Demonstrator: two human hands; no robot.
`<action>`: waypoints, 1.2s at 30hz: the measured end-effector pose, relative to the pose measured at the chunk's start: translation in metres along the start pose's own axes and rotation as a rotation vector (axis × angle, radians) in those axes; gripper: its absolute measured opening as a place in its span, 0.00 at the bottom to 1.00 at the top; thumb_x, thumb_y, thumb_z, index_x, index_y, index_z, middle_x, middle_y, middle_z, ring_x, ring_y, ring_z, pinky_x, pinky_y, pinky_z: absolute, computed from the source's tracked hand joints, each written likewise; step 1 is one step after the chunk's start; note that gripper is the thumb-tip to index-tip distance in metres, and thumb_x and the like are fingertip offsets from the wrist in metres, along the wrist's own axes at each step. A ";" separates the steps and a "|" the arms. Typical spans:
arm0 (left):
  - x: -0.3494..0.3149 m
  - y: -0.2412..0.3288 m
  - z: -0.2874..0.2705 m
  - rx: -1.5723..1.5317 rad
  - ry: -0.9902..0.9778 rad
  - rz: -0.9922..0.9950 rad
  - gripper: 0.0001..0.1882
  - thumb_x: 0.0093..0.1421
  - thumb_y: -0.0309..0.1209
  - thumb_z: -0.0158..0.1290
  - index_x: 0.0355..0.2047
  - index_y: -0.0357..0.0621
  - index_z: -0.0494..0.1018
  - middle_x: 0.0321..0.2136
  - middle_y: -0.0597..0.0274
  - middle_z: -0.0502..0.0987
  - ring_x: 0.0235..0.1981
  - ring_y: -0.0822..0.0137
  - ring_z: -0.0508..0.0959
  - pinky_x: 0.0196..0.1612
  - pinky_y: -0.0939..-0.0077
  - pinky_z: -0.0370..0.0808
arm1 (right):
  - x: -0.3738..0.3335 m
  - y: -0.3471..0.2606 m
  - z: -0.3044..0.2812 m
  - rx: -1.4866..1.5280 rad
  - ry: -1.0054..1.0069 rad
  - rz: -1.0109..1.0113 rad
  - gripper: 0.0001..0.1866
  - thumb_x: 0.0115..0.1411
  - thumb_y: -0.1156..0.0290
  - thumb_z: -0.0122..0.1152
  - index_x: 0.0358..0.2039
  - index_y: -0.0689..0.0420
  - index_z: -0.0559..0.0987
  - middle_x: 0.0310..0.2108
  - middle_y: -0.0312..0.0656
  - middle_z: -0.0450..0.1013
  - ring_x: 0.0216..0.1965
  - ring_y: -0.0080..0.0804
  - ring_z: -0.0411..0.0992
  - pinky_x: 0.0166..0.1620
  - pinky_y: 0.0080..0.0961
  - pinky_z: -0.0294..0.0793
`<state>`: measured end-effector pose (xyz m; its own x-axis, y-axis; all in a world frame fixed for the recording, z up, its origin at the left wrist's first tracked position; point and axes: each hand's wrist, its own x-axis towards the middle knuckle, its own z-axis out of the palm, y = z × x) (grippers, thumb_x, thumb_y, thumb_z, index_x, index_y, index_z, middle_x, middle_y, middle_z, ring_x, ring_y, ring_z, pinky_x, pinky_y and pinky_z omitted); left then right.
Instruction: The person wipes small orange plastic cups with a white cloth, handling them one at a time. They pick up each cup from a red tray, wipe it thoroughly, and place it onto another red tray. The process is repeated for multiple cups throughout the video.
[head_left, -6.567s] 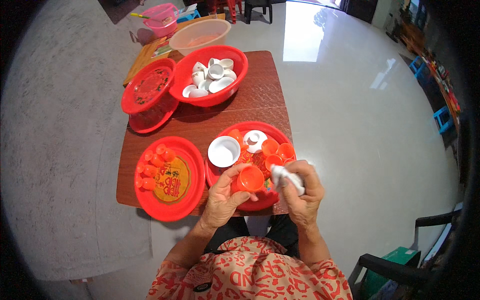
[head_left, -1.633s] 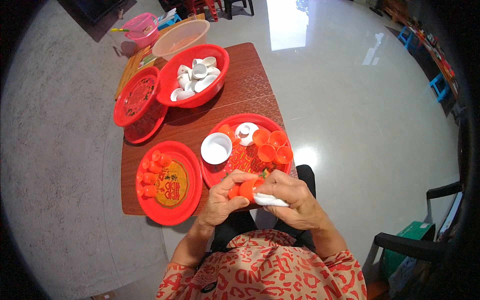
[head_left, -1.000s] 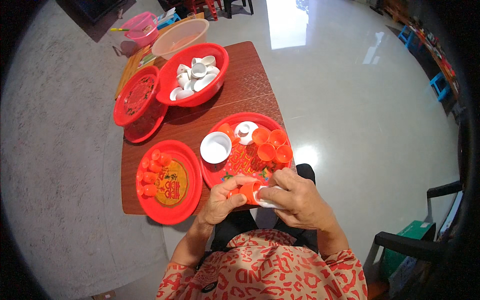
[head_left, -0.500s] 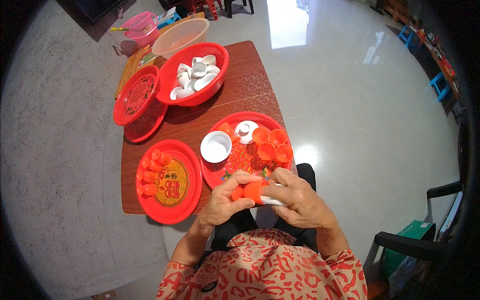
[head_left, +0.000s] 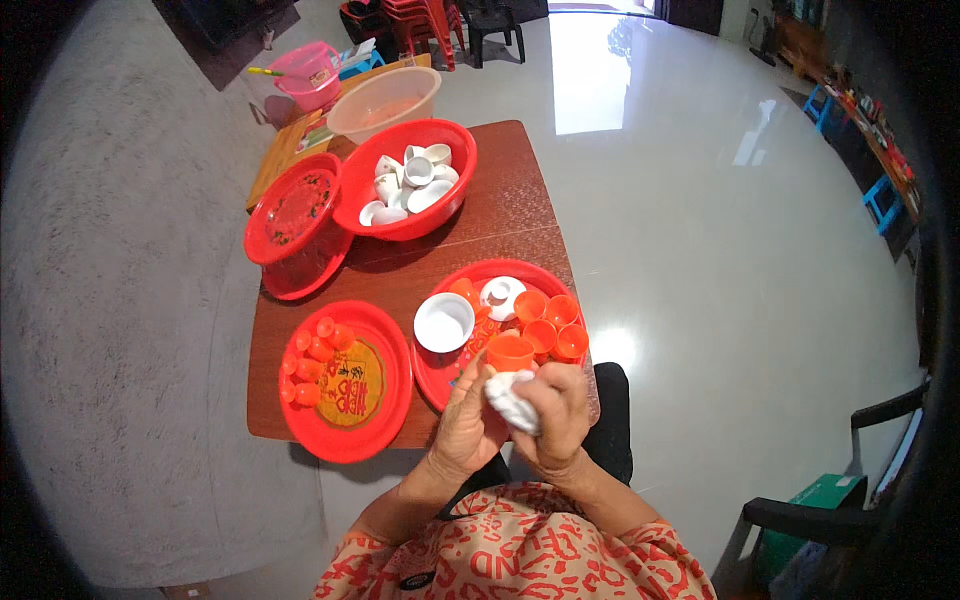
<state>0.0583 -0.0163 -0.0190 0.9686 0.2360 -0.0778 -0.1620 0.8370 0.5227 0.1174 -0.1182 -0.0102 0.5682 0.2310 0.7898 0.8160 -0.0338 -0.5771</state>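
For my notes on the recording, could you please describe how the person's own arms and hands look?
The left hand and right hand are gloveless, with no watch or bracelet visible. The forearms are bare below loose, peach-coloured sleeves printed with irregular red shapes. Whether rings are worn cannot be told.

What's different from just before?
The orange cup moved forward, its mouth now facing up instead of right. The right hand brought the white cloth round to its near side. The left hand kept hold. The white bowl and lid stayed put.
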 end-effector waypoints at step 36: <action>-0.006 0.009 -0.011 0.460 -0.116 0.167 0.13 0.62 0.20 0.48 0.47 0.39 0.68 0.51 0.56 0.70 0.48 0.68 0.74 0.51 0.71 0.75 | 0.028 0.020 -0.035 0.056 -0.299 0.171 0.21 0.43 0.81 0.61 0.41 0.55 0.78 0.32 0.44 0.70 0.30 0.39 0.72 0.31 0.31 0.72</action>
<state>0.0488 -0.0046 -0.0227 0.9552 0.2704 0.1202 -0.2423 0.4815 0.8423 0.1532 -0.1467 0.0081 0.6333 0.5012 0.5897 0.6996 -0.0450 -0.7131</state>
